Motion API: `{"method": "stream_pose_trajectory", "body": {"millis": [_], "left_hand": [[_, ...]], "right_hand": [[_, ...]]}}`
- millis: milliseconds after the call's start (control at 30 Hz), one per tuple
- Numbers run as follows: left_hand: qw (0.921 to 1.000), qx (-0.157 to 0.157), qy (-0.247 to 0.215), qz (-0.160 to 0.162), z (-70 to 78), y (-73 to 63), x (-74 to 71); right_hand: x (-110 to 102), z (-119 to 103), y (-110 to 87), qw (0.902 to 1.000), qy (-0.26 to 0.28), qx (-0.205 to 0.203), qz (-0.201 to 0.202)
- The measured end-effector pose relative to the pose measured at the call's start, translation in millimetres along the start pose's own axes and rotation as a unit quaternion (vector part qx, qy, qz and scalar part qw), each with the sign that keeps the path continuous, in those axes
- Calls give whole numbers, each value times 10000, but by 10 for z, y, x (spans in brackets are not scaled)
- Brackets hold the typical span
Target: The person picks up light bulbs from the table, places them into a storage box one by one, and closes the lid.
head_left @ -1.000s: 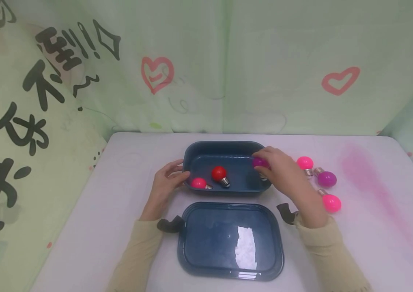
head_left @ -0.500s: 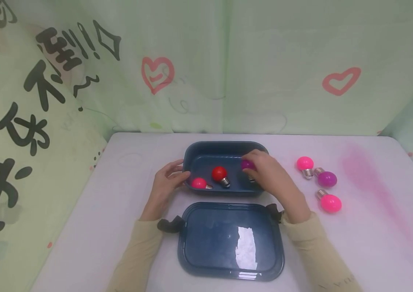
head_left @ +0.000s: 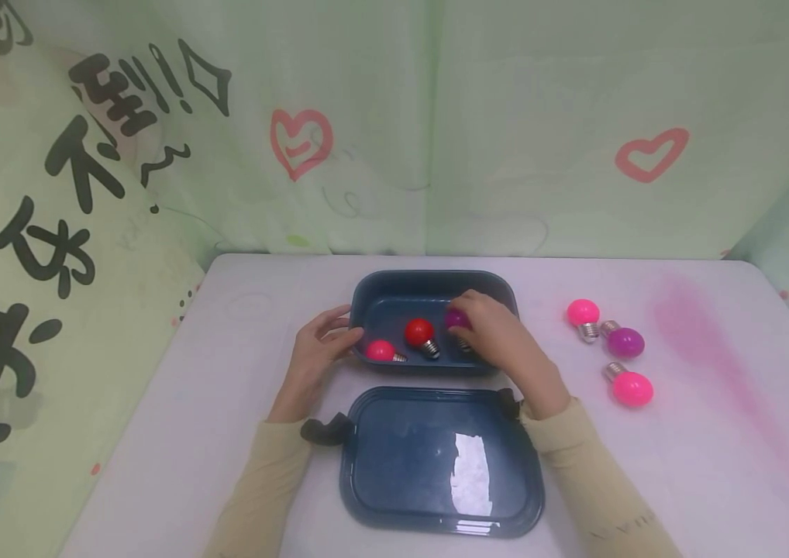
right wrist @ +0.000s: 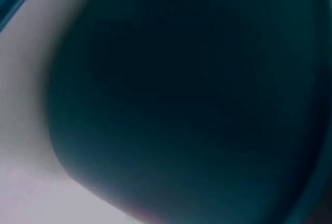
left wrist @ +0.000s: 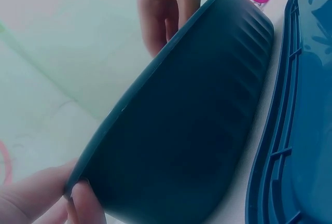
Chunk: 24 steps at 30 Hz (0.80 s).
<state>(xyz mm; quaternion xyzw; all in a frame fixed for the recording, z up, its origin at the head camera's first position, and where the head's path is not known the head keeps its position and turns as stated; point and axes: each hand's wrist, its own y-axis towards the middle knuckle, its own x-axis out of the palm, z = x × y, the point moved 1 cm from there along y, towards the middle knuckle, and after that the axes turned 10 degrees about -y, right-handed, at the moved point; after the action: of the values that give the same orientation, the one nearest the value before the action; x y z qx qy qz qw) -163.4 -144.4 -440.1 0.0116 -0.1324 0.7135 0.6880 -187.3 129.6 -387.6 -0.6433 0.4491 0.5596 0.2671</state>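
Observation:
My right hand (head_left: pixel 495 329) pinches a purple light bulb (head_left: pixel 457 318) inside the dark blue box (head_left: pixel 394 280), right of the middle. Beside that bulb lies a red bulb (head_left: pixel 419 333), its silver screw base pointing down and right. A pink-red bulb (head_left: pixel 380 351) rests in the box's near left corner. At the left end, my left hand (head_left: pixel 325 343) grips the rim between thumb and fingers; the left wrist view shows its fingertips (left wrist: pixel 85 203) on the wall's outside. The box's outer wall (right wrist: pixel 181 105) fills the right wrist view, blurred, and hides the bulb there.
Just in front of the box lies a dark blue lid (head_left: pixel 429 457) on the white table (head_left: pixel 701 465). To the right are a pink bulb (head_left: pixel 583 312), a purple bulb (head_left: pixel 625 342) and another pink bulb (head_left: pixel 632 389). A green curtain (head_left: pixel 492 116) hangs behind the table.
My right hand has moved left inside the box with the purple bulb, from the right end towards the red bulb. The left hand has stayed on the rim.

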Motion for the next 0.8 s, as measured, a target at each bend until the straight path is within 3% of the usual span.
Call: {"method": "stream_pose_trajectory", "body": {"millis": [800], "left_hand": [[10000,37,-7,36,-14,7,11]], "right_hand": [[169,-117,85,9994,-77,-135,-317]]}}
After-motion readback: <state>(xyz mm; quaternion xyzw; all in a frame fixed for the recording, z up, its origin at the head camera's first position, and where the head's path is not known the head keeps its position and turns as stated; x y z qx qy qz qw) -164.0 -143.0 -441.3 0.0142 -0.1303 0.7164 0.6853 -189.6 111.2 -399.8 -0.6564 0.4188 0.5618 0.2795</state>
